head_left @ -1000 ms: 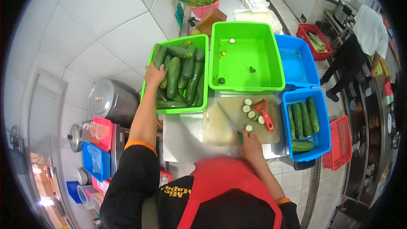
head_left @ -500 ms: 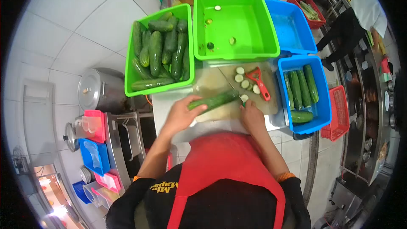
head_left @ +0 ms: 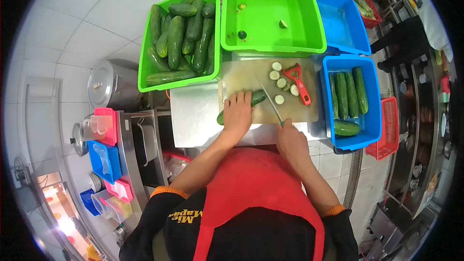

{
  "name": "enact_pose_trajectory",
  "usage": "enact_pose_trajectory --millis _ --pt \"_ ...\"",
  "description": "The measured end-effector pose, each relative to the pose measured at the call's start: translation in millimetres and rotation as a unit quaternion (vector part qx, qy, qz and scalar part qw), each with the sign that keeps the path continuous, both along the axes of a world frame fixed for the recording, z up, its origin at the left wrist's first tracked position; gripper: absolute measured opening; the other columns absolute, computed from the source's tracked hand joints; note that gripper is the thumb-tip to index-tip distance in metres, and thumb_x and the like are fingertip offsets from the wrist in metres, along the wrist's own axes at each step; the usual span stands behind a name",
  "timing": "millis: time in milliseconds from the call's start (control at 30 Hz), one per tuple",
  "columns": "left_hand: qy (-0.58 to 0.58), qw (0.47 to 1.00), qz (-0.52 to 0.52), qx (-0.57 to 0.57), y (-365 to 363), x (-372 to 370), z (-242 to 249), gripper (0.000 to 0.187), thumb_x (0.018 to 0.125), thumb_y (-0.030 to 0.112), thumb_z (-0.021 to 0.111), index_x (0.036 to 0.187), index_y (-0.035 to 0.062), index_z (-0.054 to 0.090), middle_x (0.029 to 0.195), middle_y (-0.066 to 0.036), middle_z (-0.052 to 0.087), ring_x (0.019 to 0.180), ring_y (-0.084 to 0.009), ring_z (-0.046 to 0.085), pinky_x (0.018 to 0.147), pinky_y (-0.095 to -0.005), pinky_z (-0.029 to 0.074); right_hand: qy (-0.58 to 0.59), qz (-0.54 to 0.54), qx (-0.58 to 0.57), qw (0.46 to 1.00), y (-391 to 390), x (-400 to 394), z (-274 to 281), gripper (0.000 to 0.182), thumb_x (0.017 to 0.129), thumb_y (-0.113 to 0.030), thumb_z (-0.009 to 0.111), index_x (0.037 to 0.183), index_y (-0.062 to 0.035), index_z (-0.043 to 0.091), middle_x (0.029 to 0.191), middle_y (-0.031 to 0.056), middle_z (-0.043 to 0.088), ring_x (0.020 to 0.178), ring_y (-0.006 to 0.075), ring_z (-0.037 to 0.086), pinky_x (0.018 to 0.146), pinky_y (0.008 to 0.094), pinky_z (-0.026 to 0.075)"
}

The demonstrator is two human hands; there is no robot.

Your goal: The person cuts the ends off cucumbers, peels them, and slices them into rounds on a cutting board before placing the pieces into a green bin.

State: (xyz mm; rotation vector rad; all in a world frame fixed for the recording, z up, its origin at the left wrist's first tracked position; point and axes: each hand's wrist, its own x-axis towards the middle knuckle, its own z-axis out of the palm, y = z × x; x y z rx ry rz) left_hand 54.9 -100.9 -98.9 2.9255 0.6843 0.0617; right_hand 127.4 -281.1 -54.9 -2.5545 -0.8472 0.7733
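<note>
My left hand (head_left: 238, 115) lies palm down over a cucumber (head_left: 258, 97) on the cutting board (head_left: 237, 75), with the fingers around it. The cucumber's dark green right end sticks out past my fingers, and its other end shows at their left. My right hand (head_left: 291, 139) grips a knife (head_left: 271, 101) by its green handle. The blade points up and left over the board, just right of the cucumber's end. Several pale cucumber slices (head_left: 274, 75) lie beyond the blade, beside a red peeler (head_left: 299, 86).
A green tub (head_left: 216, 29) full of cucumbers stands at the back left. Beside it, another green tub (head_left: 270, 9) holds a few cut ends. A blue tub (head_left: 375, 92) with several cucumbers is at the right, before another blue tub (head_left: 343, 19). A person (head_left: 406, 36) stands far right.
The cucumber has come down onto the board, and my left hand has turned palm down over it. One slice now lies apart from the knife. A cut end in the green tub sits farther right.
</note>
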Motion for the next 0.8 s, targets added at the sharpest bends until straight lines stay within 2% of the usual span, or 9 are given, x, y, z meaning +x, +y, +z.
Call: enact_pose_trajectory --millis 100,233,300,600,700,800 --pt "0.008 1.0 0.005 0.021 -2.6 1.4 -2.7 0.053 0.083 0.021 0.073 0.13 0.0066 0.055 0.112 -0.011 0.057 0.104 -0.0297 0.054 0.086 -0.0431 0.04 0.031 0.011 -0.043 0.999 -5.4 -3.1 3.1 0.029 0.104 -0.027 0.046 0.1 0.0017 0.045 0.082 0.0299 0.067 0.075 0.05 0.067 0.069 0.057 0.055" --pt "-0.002 1.0 0.001 0.015 0.2 -0.1 -1.6 0.051 0.083 0.021 0.073 0.128 0.0061 0.056 0.11 -0.011 0.057 0.104 -0.0296 0.054 0.086 -0.0428 0.04 0.034 0.009 -0.033 0.999 -5.2 -5.4 23.3 0.029 0.104 -0.027 0.045 0.1 0.0022 0.045 0.08 0.0297 0.067 0.075 0.0498 0.068 0.068 0.0568 0.055" --pt "0.01 1.0 0.001 0.0 1.7 2.4 0.2 0.05 0.083 0.021 0.073 0.128 0.0056 0.056 0.11 -0.011 0.057 0.104 -0.0295 0.053 0.086 -0.0426 0.04 0.043 0.021 -0.029 0.998 -7.7 -7.7 23.0 0.028 0.104 -0.024 0.045 0.1 0.0037 0.044 0.074 0.0297 0.065 0.069 0.0508 0.065 0.063 0.0577 0.053" --pt "0.017 1.0 0.003 -0.004 6.9 5.3 -1.3 0.043 0.084 0.021 0.07 0.123 0.0063 0.059 0.107 -0.009 0.058 0.104 -0.0273 0.054 0.086 -0.0431 0.04 0.053 0.004 -0.088 0.995 4.6 -13.5 12.9 0.028 0.104 -0.026 0.046 0.102 0.0027 0.045 0.078 0.0283 0.067 0.076 0.0486 0.068 0.067 0.0565 0.055" --pt "0.017 1.0 -0.003 -0.012 5.1 3.1 -1.4 0.05 0.083 0.023 0.071 0.128 0.0065 0.057 0.112 -0.009 0.058 0.106 -0.0291 0.053 0.086 -0.0436 0.04 0.032 0.012 -0.05 0.998 16.6 -6.6 -35.4 0.028 0.103 -0.026 0.047 0.103 0.0028 0.044 0.08 0.0281 0.068 0.077 0.0482 0.068 0.068 0.0558 0.055" --pt "0.029 1.0 0.003 -0.001 5.9 3.6 -4.4 0.05 0.084 0.025 0.071 0.129 0.007 0.057 0.115 -0.009 0.057 0.107 -0.0293 0.053 0.086 -0.0433 0.04 0.021 0.002 -0.05 0.999 40.4 3.1 -52.2 0.029 0.102 -0.026 0.048 0.104 0.0026 0.045 0.082 0.0278 0.069 0.078 0.0481 0.069 0.07 0.056 0.055"
